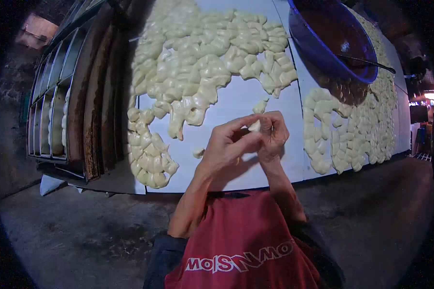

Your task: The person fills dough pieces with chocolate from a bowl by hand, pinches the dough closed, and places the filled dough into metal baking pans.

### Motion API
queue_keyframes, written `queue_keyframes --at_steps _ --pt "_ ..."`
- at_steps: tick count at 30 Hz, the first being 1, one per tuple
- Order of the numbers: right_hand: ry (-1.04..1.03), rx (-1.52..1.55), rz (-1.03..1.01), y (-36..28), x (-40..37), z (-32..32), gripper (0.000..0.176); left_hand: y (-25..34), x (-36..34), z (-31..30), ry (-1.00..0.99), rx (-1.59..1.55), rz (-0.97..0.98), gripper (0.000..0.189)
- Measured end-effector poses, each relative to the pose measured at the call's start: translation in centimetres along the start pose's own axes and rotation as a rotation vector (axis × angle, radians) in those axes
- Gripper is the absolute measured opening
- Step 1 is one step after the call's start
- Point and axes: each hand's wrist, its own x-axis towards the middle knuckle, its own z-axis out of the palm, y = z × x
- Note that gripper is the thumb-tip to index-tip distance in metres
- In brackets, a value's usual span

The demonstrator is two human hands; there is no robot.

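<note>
A small pale piece of dough (254, 126) pokes out between my two hands, held at the fingertips above the white tabletop (248, 96). My left hand (232, 138) has its thumb and forefinger curved round to the piece, leaving a gap in the palm. Pressed against it from the other side, my right hand (275, 135) is closed with its fingers curled. Just beyond the hands lies a loose dough piece (260, 106). Another small dough bit (198, 153) rests left of my left wrist. Flattened dough pieces (193, 67) cover the far and left tabletop, touching one another.
A large blue basin (366, 72) holding dark liquid stands at the far right, a thin handle across its rim. More dough pieces (352, 135) spread around it. On the left are a metal rack with compartments (58, 111) and several upright brown boards (94, 96).
</note>
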Motion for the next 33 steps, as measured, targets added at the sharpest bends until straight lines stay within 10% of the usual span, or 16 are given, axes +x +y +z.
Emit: queue_keyframes --at_steps 9,12,13,16,20,27,31,33 --pt "-0.53 0.074 0.068 -3.9 -0.6 -4.0 0.025 -1.8 -1.4 -1.4 0.061 -0.179 -0.153 0.024" --pt "-0.488 0.315 0.264 -1.4 -2.6 -5.7 0.025 -1.5 -3.1 -1.6 0.028 0.123 -0.153 0.034" --pt "-0.44 0.502 0.737 -1.9 -2.9 -6.3 0.023 -1.2 -3.6 -1.7 0.065 0.246 -0.086 0.037" --pt "-0.41 0.535 0.877 -1.7 -3.7 -6.0 0.022 -0.5 -4.7 -3.0 0.078 0.673 0.097 0.049" --pt "-0.705 -0.088 0.241 -0.5 -4.3 -4.8 0.018 -1.2 -5.2 -3.8 -0.085 1.042 0.154 0.059" --pt "-0.777 -0.347 0.134 -1.5 -3.7 -5.1 0.018 -2.8 -4.6 -2.8 -0.141 1.058 0.212 0.059" --pt "-0.451 -0.251 0.264 -1.6 -0.2 -4.5 0.037 -1.6 -5.6 -3.9 -0.1 1.049 0.218 0.076" --pt "-0.354 -0.468 -0.037 -0.8 2.0 -3.7 0.039 -0.5 -6.6 -4.3 -0.03 1.097 0.147 0.08"
